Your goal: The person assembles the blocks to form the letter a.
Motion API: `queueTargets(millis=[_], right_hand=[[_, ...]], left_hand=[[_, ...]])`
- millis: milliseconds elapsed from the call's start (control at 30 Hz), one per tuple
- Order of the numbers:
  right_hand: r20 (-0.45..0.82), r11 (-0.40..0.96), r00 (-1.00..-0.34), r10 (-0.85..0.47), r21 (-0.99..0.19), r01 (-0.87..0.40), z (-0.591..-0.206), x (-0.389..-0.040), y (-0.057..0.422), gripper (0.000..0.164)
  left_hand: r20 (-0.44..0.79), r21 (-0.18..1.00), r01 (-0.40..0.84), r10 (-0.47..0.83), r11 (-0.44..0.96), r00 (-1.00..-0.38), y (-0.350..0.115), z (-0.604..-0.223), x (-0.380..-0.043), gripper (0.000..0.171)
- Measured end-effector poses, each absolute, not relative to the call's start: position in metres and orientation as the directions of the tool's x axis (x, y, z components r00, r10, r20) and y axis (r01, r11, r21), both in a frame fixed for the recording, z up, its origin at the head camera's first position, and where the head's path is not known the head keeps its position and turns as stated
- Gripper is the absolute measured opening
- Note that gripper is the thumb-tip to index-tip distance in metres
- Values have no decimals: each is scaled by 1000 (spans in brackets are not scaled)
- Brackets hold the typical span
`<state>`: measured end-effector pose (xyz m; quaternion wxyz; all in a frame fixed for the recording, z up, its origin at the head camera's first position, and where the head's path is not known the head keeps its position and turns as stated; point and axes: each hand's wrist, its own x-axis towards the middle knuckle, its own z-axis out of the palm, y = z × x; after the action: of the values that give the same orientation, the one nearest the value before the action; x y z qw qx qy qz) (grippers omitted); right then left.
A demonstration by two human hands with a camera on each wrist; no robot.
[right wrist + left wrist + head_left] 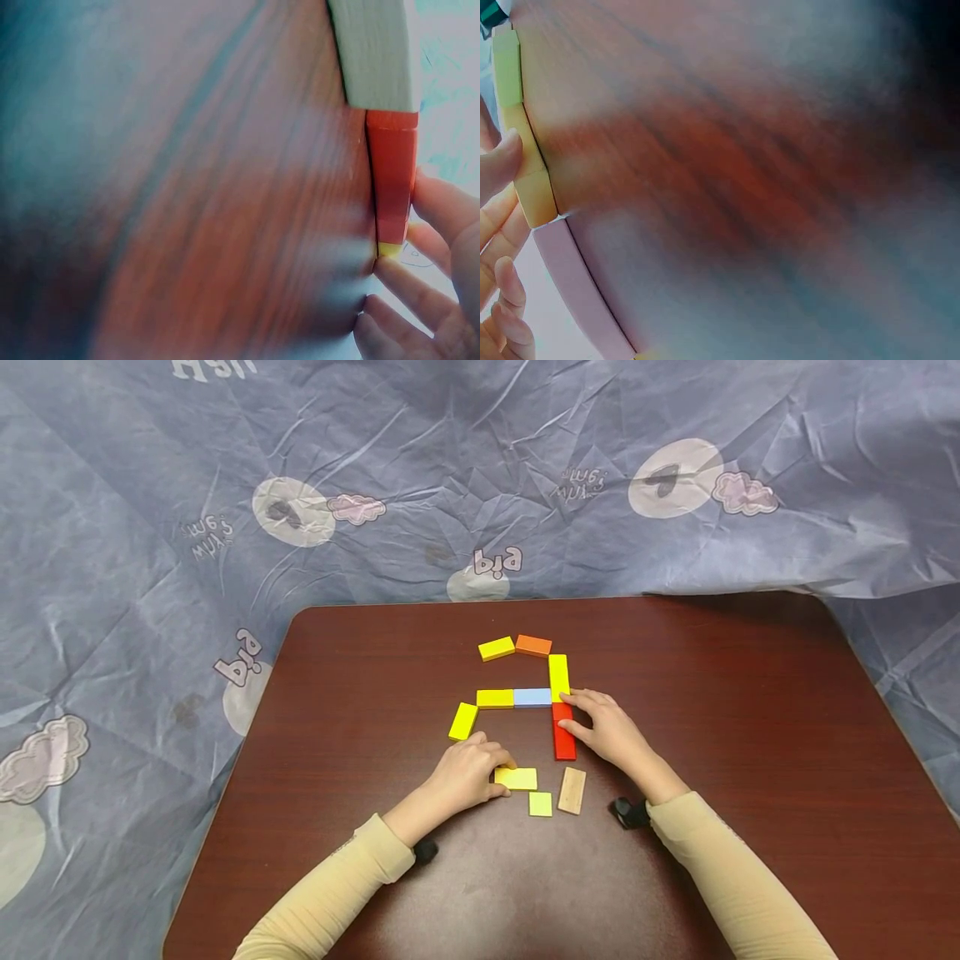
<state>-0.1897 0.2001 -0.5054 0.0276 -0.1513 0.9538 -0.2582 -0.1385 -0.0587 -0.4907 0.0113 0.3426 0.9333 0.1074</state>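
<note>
My left hand [467,774] pinches a yellow block [521,779] lying flat on the table, thumb on the near side and fingers on the far side. The left wrist view shows the thumb against this yellow block [534,191]. My right hand [611,732] rests its thumb on a red block [565,743], while its index fingertip touches near where that block meets an upright-running yellow block [558,672]. In the right wrist view the thumb and a finger lie along the red block [392,172]. A small light-green square [540,804] and a plain wooden block [572,791] lie close by.
A blue block [532,697] and a yellow block [495,698] form a row left of the red-yellow column. A slanted yellow block [462,722] lies at that row's left end. An orange block [533,645] and another yellow block [497,648] lie farther back.
</note>
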Motion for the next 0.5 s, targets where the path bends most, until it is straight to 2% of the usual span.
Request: queueTargets(millis=[500], right_hand=[[30, 819, -952, -303, -502, -276, -505, -189, 200, 53]], left_hand=[[70, 220, 639, 642, 737, -764, -63, -493, -138, 30]])
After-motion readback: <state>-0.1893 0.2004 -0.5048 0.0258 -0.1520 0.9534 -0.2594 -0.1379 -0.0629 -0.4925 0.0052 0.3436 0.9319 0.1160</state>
